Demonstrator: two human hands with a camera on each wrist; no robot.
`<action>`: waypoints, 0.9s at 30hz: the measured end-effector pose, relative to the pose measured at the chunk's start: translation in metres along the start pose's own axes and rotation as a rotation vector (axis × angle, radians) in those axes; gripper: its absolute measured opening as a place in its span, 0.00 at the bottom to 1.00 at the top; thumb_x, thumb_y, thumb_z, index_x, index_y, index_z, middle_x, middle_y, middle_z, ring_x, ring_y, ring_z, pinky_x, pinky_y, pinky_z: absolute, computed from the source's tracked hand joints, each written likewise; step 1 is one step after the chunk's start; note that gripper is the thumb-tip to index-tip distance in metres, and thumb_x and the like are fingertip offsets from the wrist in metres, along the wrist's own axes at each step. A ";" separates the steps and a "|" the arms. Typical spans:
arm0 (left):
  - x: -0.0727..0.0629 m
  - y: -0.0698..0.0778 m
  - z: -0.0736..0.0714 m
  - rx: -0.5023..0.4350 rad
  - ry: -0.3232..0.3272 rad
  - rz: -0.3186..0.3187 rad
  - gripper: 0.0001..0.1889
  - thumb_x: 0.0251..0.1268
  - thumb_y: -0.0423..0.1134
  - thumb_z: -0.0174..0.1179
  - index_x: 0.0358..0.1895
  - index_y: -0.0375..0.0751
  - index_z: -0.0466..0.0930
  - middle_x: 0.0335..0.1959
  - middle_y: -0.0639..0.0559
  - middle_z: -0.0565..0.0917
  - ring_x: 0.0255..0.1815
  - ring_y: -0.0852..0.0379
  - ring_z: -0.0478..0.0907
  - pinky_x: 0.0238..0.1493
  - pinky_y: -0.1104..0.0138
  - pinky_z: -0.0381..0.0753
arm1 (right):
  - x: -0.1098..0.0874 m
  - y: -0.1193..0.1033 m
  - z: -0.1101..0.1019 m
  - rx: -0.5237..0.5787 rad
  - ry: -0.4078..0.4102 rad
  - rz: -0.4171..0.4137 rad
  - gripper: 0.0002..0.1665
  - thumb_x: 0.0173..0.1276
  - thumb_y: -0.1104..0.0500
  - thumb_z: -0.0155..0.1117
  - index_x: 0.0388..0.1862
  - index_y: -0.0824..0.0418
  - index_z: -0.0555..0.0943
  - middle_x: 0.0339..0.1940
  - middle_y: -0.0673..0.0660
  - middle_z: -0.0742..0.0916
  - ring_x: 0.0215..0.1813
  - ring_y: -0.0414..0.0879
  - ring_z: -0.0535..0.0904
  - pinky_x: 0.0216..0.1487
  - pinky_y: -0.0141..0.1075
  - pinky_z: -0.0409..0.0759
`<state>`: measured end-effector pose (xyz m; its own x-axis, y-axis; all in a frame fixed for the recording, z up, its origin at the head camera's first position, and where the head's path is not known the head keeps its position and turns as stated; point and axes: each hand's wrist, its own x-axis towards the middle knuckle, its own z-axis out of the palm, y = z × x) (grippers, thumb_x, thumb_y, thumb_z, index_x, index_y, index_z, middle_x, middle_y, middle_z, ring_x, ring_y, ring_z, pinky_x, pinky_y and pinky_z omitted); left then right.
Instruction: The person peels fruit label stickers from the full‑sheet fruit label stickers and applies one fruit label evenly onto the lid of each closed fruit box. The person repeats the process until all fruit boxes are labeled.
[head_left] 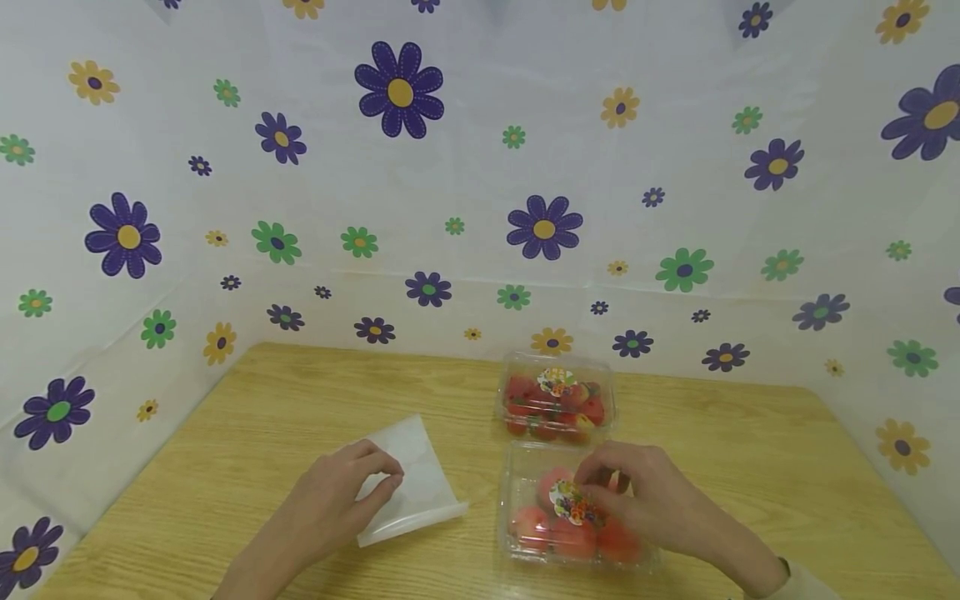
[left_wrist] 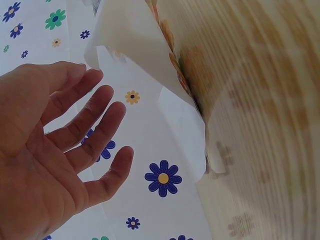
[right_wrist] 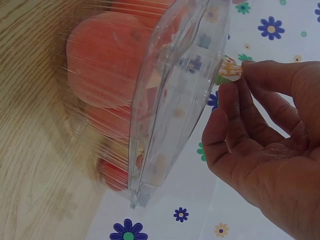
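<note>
My left hand (head_left: 341, 500) pinches a corner of a thin white sheet (head_left: 416, 475) between thumb and fingertips; in the left wrist view the sheet (left_wrist: 132, 37) stands bent up from the table, its coloured print showing edge-on. Over on the right, my right hand (head_left: 648, 492) is above a clear plastic clamshell box (head_left: 517, 467) of peach-like reddish fruit (head_left: 573, 537). Its thumb and forefinger pinch a round fruit-printed sticker (head_left: 567, 504) at the box lid. Close up, the sticker (right_wrist: 229, 70) sits between the fingertips, against or just off the lid (right_wrist: 185, 100); the exact contact is unclear.
Behind the near box stands a second closed clamshell (head_left: 555, 400) of red fruit, with a similar sticker (head_left: 557, 382) on its lid. Both boxes rest on a wood-grain table (head_left: 315, 400). A white flowered sheet (head_left: 480, 167) walls the back and sides.
</note>
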<state>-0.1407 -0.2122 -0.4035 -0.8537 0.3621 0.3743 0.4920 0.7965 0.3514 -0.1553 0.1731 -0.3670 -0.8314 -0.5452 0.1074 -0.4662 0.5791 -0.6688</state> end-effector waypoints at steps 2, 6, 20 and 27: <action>0.000 0.000 0.000 -0.002 0.005 0.009 0.03 0.70 0.41 0.66 0.38 0.52 0.88 0.37 0.68 0.84 0.36 0.63 0.83 0.39 0.68 0.82 | 0.000 0.000 0.000 -0.002 -0.003 -0.001 0.03 0.71 0.58 0.69 0.41 0.50 0.87 0.35 0.42 0.88 0.36 0.32 0.78 0.36 0.29 0.80; 0.000 -0.001 0.000 0.000 0.014 0.021 0.02 0.69 0.40 0.67 0.38 0.52 0.88 0.37 0.67 0.84 0.36 0.64 0.82 0.38 0.69 0.81 | 0.001 0.000 0.000 -0.004 -0.001 -0.003 0.03 0.71 0.58 0.69 0.41 0.50 0.87 0.34 0.42 0.88 0.36 0.31 0.78 0.36 0.28 0.80; -0.001 -0.001 -0.002 0.001 -0.013 -0.019 0.02 0.69 0.41 0.67 0.38 0.53 0.88 0.38 0.67 0.84 0.37 0.63 0.83 0.39 0.68 0.82 | 0.001 0.001 0.002 -0.001 0.012 -0.036 0.03 0.70 0.59 0.70 0.40 0.51 0.87 0.34 0.42 0.88 0.35 0.30 0.78 0.36 0.30 0.80; -0.001 -0.002 -0.003 0.011 -0.034 -0.030 0.02 0.70 0.41 0.66 0.39 0.54 0.88 0.39 0.67 0.84 0.36 0.63 0.83 0.39 0.67 0.82 | 0.001 0.002 0.003 -0.019 0.013 -0.029 0.03 0.70 0.59 0.70 0.39 0.50 0.87 0.34 0.41 0.88 0.35 0.30 0.78 0.36 0.29 0.80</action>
<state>-0.1408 -0.2155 -0.4022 -0.8735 0.3541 0.3340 0.4642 0.8125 0.3528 -0.1558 0.1716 -0.3702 -0.8213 -0.5541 0.1359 -0.4957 0.5750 -0.6509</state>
